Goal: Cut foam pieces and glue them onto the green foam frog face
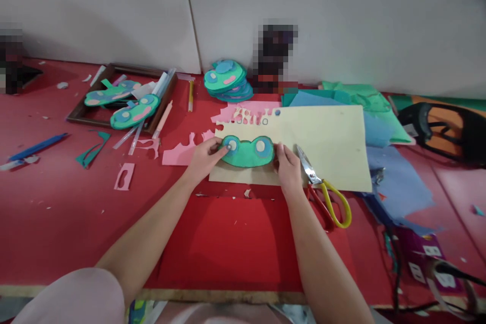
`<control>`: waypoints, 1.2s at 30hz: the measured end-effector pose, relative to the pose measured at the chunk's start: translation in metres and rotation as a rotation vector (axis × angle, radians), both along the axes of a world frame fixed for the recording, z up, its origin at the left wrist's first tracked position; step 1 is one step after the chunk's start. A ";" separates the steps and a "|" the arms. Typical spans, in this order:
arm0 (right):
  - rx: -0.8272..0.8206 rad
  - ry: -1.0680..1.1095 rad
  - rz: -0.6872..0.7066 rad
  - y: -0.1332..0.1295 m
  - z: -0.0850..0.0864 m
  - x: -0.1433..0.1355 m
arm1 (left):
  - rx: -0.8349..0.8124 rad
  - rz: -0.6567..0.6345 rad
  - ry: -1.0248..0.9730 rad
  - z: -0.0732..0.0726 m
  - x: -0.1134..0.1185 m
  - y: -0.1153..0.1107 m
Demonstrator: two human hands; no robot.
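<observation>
A green frog-face cutout (247,155) with blue eye patches and pale round centres is held over a cream sheet (334,147). My left hand (207,158) grips its left edge, the thumb resting on the left eye. At the cutout's right edge, my right hand (287,166) has its fingers pressed together on it. Scissors (321,182) with one red and one yellow handle lie just right of my right hand, their blades partly open on the cream sheet. Pink paper scraps (180,152) lie beside my left hand.
Stacked frog faces (227,81) stand near the wall. At the left, a brown frame (81,111) holds more frog faces and glue sticks. A blue pen (38,147) lies far left. Green and blue sheets (402,182), a black-and-orange object (448,129) and a purple box (421,253) are at the right.
</observation>
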State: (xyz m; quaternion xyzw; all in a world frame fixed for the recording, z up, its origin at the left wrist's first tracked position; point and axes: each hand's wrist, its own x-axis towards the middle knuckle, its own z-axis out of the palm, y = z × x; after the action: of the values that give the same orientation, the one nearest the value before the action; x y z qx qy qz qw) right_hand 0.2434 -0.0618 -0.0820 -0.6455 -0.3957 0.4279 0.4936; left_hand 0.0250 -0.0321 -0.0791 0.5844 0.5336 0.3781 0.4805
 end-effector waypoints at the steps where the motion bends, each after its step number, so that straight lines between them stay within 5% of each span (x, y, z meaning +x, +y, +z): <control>1: -0.010 0.029 0.011 0.000 0.002 -0.001 | -0.010 0.011 -0.014 0.001 0.000 0.000; 8: 0.055 -0.104 0.121 -0.003 0.007 -0.007 | -0.022 -0.029 -0.007 0.005 0.002 -0.001; 14: 0.060 -0.055 0.145 -0.003 0.000 -0.010 | 0.023 -0.022 0.209 0.004 0.002 -0.001; 22: 0.063 -0.044 0.149 -0.002 0.001 -0.011 | 0.041 -0.065 0.250 0.004 0.000 0.000; 30: 0.091 -0.082 0.097 -0.002 0.000 -0.012 | 0.043 -0.073 0.250 0.004 0.000 0.000; 36: 0.286 -0.389 -0.034 -0.006 0.011 -0.012 | 0.040 -0.067 0.253 0.003 0.000 0.000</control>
State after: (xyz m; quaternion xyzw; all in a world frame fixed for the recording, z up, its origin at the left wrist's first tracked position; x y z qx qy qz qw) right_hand 0.2312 -0.0674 -0.0707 -0.6459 -0.5291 0.2266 0.5016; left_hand 0.0249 -0.0324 -0.0757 0.6544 0.5625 0.2954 0.4099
